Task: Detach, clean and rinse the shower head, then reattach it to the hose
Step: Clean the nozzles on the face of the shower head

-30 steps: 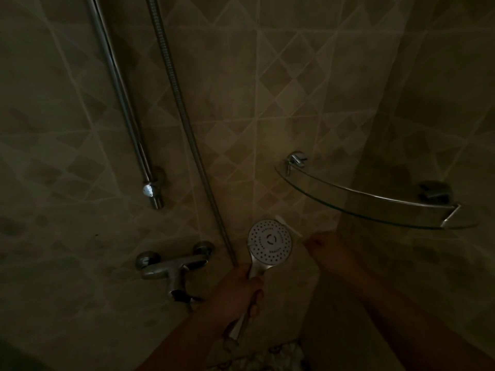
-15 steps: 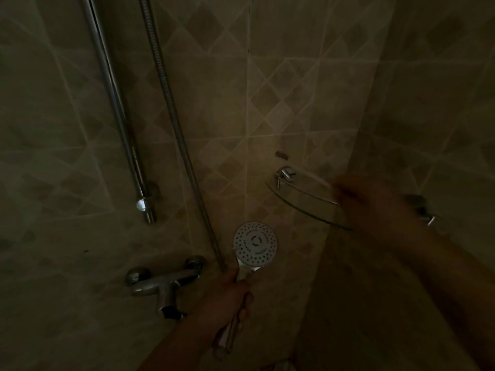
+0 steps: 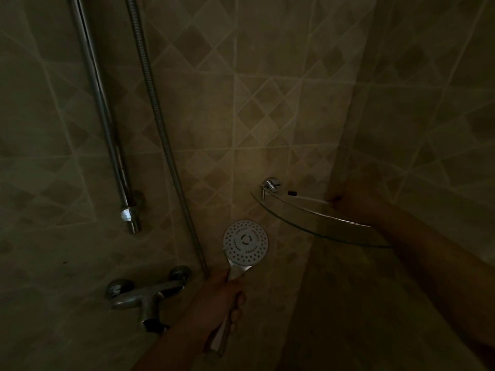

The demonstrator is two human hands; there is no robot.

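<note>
Right hand (image 3: 353,202) reached glass shelf (image 3: 316,223) — perhaps touching toothbrush (image 3: 305,196).

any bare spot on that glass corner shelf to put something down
The glass shelf looks bare along its front curve, between its chrome bracket and the right hand. The back edge is crowded: a toothbrush lies there and the right hand reaches to its handle end.

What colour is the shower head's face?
White, dotted with small holes, on the shower head; head view.

Shower head (image 3: 245,243) between hose (image 3: 171,156) on left and shelf (image 3: 308,223) on right
</note>
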